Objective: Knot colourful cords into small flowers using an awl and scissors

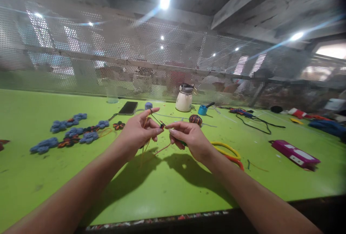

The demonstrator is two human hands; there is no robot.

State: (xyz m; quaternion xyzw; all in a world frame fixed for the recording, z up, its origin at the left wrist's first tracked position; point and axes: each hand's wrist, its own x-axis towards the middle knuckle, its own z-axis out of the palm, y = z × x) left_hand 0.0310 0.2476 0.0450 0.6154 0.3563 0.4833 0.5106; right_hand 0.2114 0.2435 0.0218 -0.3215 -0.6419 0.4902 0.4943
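Note:
Between thumb and fingers, my left hand (138, 128) pinches a small dark crochet piece (162, 126). Dark and orange yarn runs over its raised index finger, and loose strands hang below. My right hand (190, 135) is closed around what looks like a crochet hook (183, 143); a bit of green handle shows under the fingers, the rest is mostly hidden. Its fingertips meet the crochet piece. Just beyond the right hand lies a multicoloured yarn ball (195, 119). Blue and dark-orange crocheted flowers (89, 137) lie left of my left hand.
On the green table (167, 198) are a phone (128, 108), a blue yarn roll (148, 105), a cream jug (184, 98) and a blue pot (202, 110). To the right lie yellow and orange rings (227, 147), a blue glue gun (240, 111) and a magenta box (294, 153). A perforated screen stands behind.

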